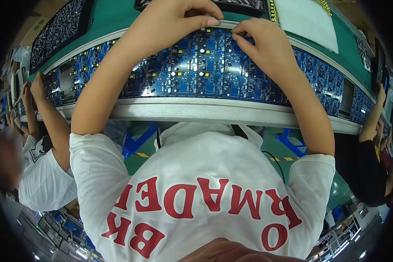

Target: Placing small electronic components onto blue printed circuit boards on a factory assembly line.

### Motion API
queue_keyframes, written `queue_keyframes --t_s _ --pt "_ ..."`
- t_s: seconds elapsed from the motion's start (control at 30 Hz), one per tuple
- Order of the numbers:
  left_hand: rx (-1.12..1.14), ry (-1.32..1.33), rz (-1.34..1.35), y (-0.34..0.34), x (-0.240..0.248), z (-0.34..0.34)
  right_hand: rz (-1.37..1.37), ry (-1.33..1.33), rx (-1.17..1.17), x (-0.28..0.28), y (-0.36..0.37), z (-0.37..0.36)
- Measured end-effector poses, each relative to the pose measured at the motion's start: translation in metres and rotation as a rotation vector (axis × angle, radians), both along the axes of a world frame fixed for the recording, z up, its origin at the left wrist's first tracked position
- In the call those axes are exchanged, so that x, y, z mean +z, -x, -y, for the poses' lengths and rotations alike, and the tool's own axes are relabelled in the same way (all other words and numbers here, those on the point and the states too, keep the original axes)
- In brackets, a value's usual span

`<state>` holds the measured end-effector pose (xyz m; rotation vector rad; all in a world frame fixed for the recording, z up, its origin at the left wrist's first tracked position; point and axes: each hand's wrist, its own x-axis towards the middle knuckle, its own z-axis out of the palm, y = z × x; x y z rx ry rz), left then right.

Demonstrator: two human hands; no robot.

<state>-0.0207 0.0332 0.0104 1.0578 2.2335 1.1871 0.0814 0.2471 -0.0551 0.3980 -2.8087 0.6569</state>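
Our left hand (170, 22) and right hand (262, 41), fingers pinched together on something too small to tell, meet over the blue circuit-board panel's (205, 74) far edge, its long axis crosswise.

Few such things show. A black tray (59, 30) packed with small grey parts lies at the far left on the green bench, a second dark tray (244, 4) sits at the far edge (mostly cut off), and a blank white sheet (308, 22) lies far right.
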Motion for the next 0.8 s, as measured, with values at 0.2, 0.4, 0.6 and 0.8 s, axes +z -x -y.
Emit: queue_keyframes --t_s 0.2,0.4,0.6,0.8 --pt "-0.082 0.035 -0.113 0.012 -0.043 0.018 0.000 0.017 0.030 -0.004 0.004 -0.002" --pt "-0.144 0.033 -0.120 0.008 -0.044 0.013 0.069 0.005 -0.013 0.008 0.003 0.003" --pt "-0.044 0.013 -0.207 -0.007 -0.047 -0.006 -0.236 0.149 -0.363 0.021 0.068 -0.098" --pt "-0.012 0.090 -0.561 -0.017 -0.055 -0.021 -0.307 -0.034 -0.461 0.019 0.070 -0.109"
